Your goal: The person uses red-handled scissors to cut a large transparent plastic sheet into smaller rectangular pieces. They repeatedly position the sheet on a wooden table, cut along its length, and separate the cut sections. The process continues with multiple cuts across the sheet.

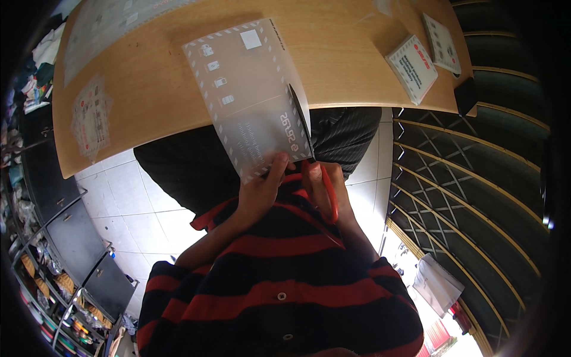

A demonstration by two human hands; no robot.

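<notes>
A translucent printed plastic sheet with a striped border lies partly on the table and hangs over its near edge toward me. My left hand grips its near end, thumb on top. In my right hand is a pair of scissors with red handles, my fingers wrapped in the loops. The dark blade lies along the right side of the sheet, pointing away from me. Whether the scissors' blades are apart is hard to make out.
The wooden table has a stack of printed cards at right, beside another white printed stack. Cut clear pieces lie at its left end, a larger translucent sheet at far left. Dark cabinets stand left; a slatted shutter right.
</notes>
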